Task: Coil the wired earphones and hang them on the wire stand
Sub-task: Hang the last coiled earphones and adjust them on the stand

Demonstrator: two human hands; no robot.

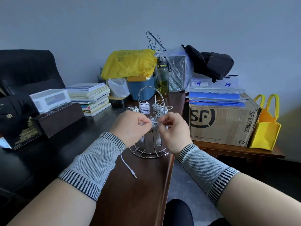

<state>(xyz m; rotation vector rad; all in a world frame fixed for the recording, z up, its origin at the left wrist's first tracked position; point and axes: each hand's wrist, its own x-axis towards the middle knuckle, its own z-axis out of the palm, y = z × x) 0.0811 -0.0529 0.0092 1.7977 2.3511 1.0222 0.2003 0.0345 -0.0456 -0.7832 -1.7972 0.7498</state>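
A chrome wire stand (149, 152) with an arched spring handle stands on the dark wooden table (130, 196). Two coiled white earphone bundles (145, 107) hang on its upper hooks. In front of the stand both hands work on white earphones (154, 122): my left hand (132, 126) pinches the cable on the left side and my right hand (173, 129) pinches it on the right. An earbud (158, 141) dangles below my hands. The cable's tail runs under my left wrist, and its jack plug (133, 174) lies on the table.
Stacked books (91, 97), a white drawer box (50, 99) and a dark tray (60, 118) sit to the left. Behind the stand are a blue bin (141, 88), a yellow bag (130, 64) and a bottle (162, 75). A cardboard box (223, 123) stands right, past the table's edge.
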